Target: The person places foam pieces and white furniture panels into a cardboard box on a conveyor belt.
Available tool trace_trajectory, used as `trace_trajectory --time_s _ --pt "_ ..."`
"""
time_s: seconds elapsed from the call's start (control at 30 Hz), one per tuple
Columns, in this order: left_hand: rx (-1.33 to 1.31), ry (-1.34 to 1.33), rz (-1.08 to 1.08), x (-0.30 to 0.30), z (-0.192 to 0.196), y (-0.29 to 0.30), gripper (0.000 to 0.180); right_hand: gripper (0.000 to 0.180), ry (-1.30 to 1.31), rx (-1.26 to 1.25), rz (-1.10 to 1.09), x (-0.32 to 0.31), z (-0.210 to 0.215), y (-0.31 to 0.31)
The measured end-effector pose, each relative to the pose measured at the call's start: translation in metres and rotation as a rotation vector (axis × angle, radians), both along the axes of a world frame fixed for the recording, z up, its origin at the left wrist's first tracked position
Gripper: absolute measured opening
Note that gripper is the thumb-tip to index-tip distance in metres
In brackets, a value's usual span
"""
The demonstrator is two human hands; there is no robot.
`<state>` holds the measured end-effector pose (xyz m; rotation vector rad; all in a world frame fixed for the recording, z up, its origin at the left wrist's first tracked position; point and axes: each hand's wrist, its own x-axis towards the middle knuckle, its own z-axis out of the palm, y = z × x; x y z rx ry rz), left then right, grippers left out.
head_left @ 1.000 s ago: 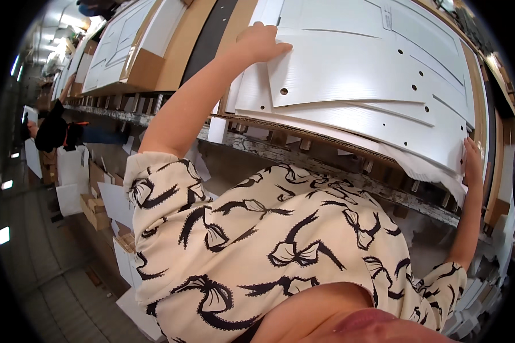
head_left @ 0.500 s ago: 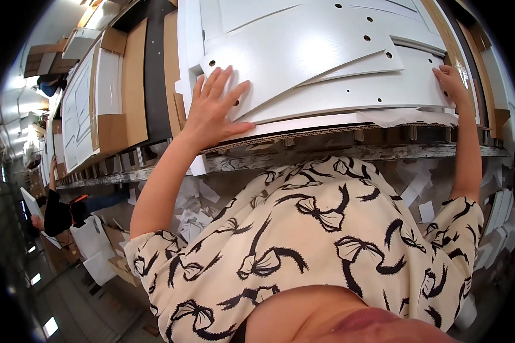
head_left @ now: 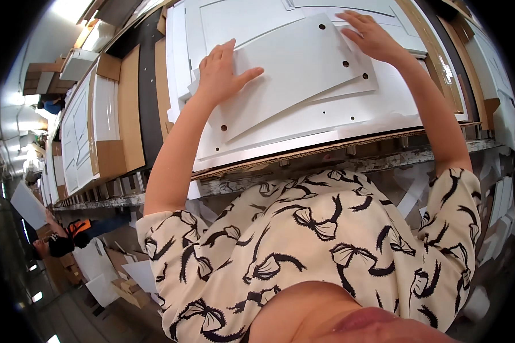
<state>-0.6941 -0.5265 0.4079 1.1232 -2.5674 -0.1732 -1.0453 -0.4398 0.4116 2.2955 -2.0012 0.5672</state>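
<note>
A large white panel (head_left: 286,71) with several dark round holes lies slanted on top of other white panels. My left hand (head_left: 220,74) rests at its left end, fingers stretched forward and thumb spread over the surface. At the far right corner of the same panel, my right hand (head_left: 375,40) is open, fingers extended and thumb apart; whether it touches the edge is hard to tell. Below the slanted panel, a second white panel (head_left: 349,88) shows its corner, and a lower white panel (head_left: 303,123) lies nearer to me.
A cardboard edge (head_left: 320,147) borders the stack in front, above a worn bench edge (head_left: 234,180). Brown cardboard (head_left: 432,51) runs along the right. Further left stands another boxed stack of white panels (head_left: 77,128). A co-worker (head_left: 77,231) handles a white sheet (head_left: 28,203) at far left.
My right hand has moved from the lower right end to the far right corner of the top panel. My left hand has shifted forward. The upper panels have slid and turned slightly.
</note>
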Motion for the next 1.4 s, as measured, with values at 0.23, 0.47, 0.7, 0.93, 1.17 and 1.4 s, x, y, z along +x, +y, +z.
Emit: trace_trajectory --time_s 0.23,0.47,0.7,0.93,1.17,1.4 --pt "0.337 -0.075 0.02 0.002 0.015 0.02 0.077 0.051 -0.086 0.204 0.007 0.019 0.009 0.032" --pt "0.215 -0.229 -0.002 0.02 -0.005 0.039 0.068 0.046 -0.637 0.716 -0.385 0.015 -0.004 0.079" --pt "-0.003 -0.269 -0.165 0.024 -0.016 0.045 0.06 0.042 -0.487 0.79 -0.19 0.075 -0.01 0.062" --pt "0.015 -0.394 -0.144 0.025 -0.032 0.053 0.067 0.043 -0.188 0.454 -0.311 -0.029 -0.024 0.093" --pt "-0.101 -0.465 -0.104 0.053 -0.036 0.048 0.067 0.035 0.146 0.582 -0.27 -0.09 -0.05 0.115" --pt "0.156 -0.334 0.151 0.032 -0.018 0.086 0.063 0.058 0.173 0.577 -0.255 -0.133 -0.082 0.142"
